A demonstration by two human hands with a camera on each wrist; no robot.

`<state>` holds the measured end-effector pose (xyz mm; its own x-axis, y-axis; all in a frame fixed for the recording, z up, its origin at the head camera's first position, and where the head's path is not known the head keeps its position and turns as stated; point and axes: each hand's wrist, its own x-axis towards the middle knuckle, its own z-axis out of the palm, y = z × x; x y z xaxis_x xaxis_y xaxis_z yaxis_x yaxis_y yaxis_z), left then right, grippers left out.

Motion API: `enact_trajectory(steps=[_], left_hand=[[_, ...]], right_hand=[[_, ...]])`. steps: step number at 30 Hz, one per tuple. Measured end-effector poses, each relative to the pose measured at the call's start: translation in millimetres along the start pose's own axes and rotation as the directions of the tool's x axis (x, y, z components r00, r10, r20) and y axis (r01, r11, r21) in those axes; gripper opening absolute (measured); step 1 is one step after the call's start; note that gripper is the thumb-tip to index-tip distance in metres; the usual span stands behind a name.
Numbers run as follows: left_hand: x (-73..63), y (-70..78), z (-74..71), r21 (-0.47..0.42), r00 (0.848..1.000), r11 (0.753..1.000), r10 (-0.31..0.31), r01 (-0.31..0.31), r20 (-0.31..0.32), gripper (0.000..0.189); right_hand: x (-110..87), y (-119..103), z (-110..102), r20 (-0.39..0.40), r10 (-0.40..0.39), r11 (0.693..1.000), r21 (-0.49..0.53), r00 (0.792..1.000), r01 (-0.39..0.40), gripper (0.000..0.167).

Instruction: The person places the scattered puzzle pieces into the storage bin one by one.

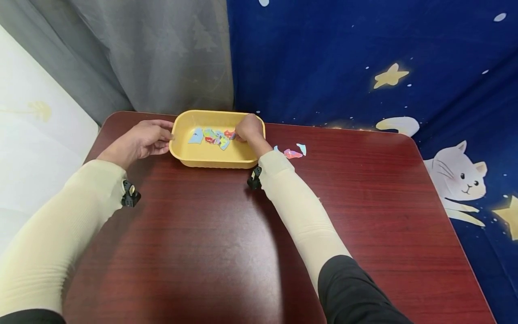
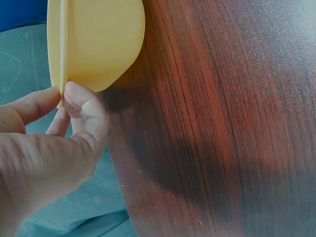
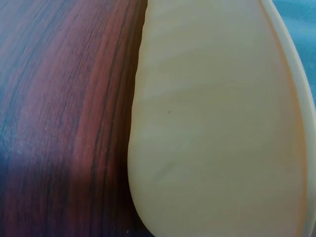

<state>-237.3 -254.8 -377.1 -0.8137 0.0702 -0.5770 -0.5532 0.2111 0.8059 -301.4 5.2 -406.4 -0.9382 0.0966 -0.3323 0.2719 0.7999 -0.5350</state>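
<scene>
A yellow plastic basin stands at the back of the table, with several colourful flat pieces, like puzzle pieces, lying on its floor. My left hand pinches the basin's left rim between thumb and fingers, plainly seen in the left wrist view on the yellow rim. Inside the basin's right end is my right hand, its fingers bent down beside a red and blue piece. Its fingertips are mostly hidden, so whether they grip a piece is unclear. The right wrist view shows only the basin's outer wall.
Outside the basin, right of my right wrist, lie a pink piece and a light blue piece. The dark red wooden table runs back to a grey curtain and a blue starry curtain.
</scene>
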Motion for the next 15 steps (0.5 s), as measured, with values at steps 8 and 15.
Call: enact_trajectory(steps=[8, 15], left_hand=[[-1.9, 1.9, 1.8, 0.008, 1.000, 1.000, 0.004, -0.004, 0.001, 0.046], [-2.6, 0.6, 1.5, 0.012, 1.000, 1.000, 0.000, 0.000, -0.005, 0.048]], right_hand=[[-2.5, -0.6, -5.4, 0.009, -0.006, 0.999, -0.037, 1.000, 0.006, 0.008], [-7.7, -2.6, -7.0, 0.018, 0.049, 0.995, 0.083, 0.999, -0.051, 0.020]])
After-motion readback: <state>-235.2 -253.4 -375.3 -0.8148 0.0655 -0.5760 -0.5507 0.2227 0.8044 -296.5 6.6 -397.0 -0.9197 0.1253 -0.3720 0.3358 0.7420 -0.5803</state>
